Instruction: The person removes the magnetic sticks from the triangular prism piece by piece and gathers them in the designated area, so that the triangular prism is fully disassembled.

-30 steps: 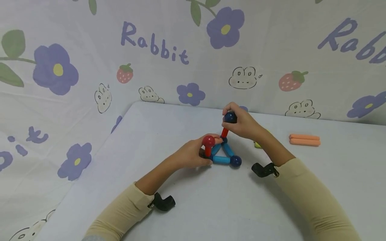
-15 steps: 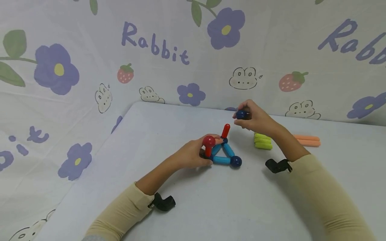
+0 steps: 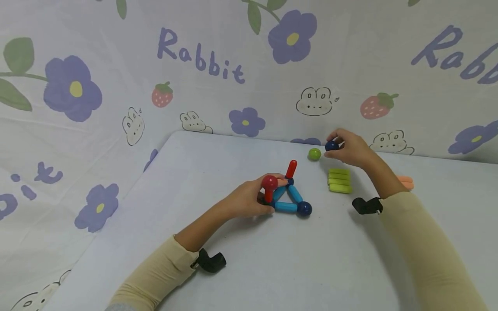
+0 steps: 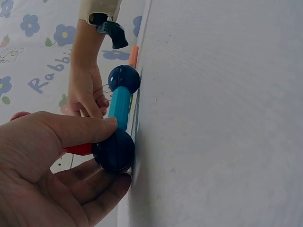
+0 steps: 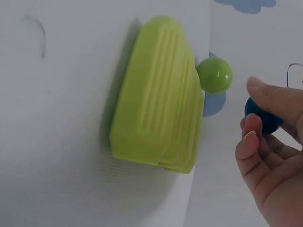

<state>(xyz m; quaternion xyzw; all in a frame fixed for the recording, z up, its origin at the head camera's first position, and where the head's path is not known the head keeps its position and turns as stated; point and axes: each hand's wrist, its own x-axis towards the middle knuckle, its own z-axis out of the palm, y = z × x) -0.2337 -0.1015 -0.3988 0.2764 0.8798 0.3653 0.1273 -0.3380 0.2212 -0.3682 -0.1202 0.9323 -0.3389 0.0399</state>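
Observation:
Light-blue sticks [image 3: 285, 207] and dark blue balls form a triangle on the table. My left hand [image 3: 247, 196] grips its left corner; in the left wrist view, thumb and fingers hold that corner's dark blue ball [image 4: 114, 152]. A short red stick with a red ball [image 3: 269, 182] on top rises from this corner. From the far corner stands a bare red stick [image 3: 292, 169], leaning slightly. My right hand [image 3: 353, 149] pinches a loose dark blue ball [image 3: 331, 145] above the table's back edge, just right of a green ball [image 3: 314, 154].
Several yellow-green sticks [image 3: 339, 181] lie side by side in front of the right hand. Farther right, orange sticks [image 3: 406, 183] are partly covered by the right forearm. A printed cloth [image 3: 272, 86] hangs behind the white table [image 3: 295, 259].
The right hand has drawn the dark blue ball off the far red stick and carried it right. The green ball and yellow-green sticks have come into view. My left hand stays put.

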